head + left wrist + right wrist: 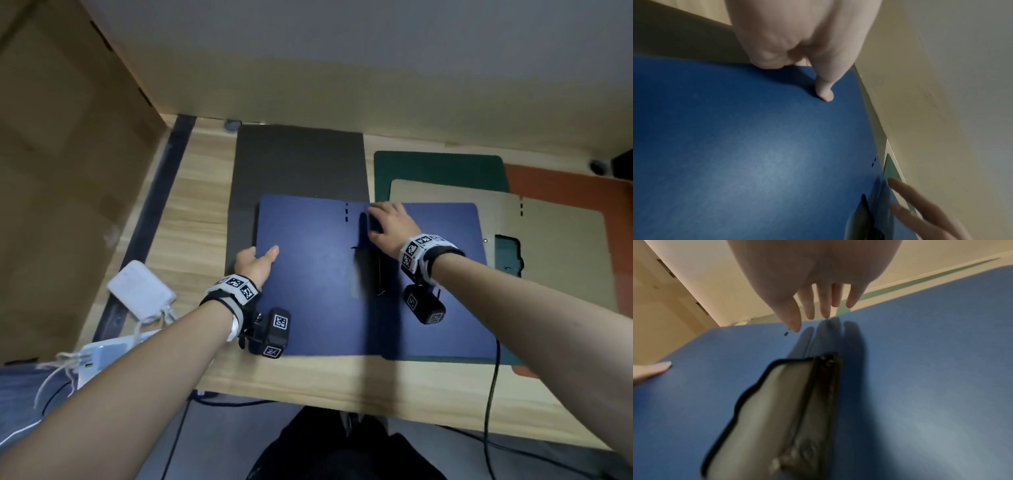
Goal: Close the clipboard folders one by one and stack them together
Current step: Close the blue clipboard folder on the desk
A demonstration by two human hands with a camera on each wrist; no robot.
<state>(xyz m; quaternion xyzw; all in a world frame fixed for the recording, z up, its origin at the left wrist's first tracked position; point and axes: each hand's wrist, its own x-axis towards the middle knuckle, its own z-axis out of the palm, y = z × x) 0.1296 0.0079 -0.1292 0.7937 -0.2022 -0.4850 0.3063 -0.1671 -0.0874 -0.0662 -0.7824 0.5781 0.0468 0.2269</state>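
Observation:
A blue clipboard folder (308, 291) lies open and flat on the wooden table (195, 240), its black metal clip (376, 270) near the middle fold. My left hand (257, 262) grips the left cover's outer edge, with the thumb (825, 92) on top and the other fingers under the edge. My right hand (387, 224) is open, its straight fingers (818, 305) spread just beyond the far end of the clip (787, 410). Whether they touch the blue folder (920, 369) I cannot tell. A dark grey folder (298, 161) lies closed behind it.
To the right lie an open beige folder (548, 240), a green one (438, 168) and an orange one (565, 185), overlapping. A white power bank (140, 291) and a charger with cables (99, 356) sit at the left. A cardboard box (68, 171) stands left; a wall runs behind.

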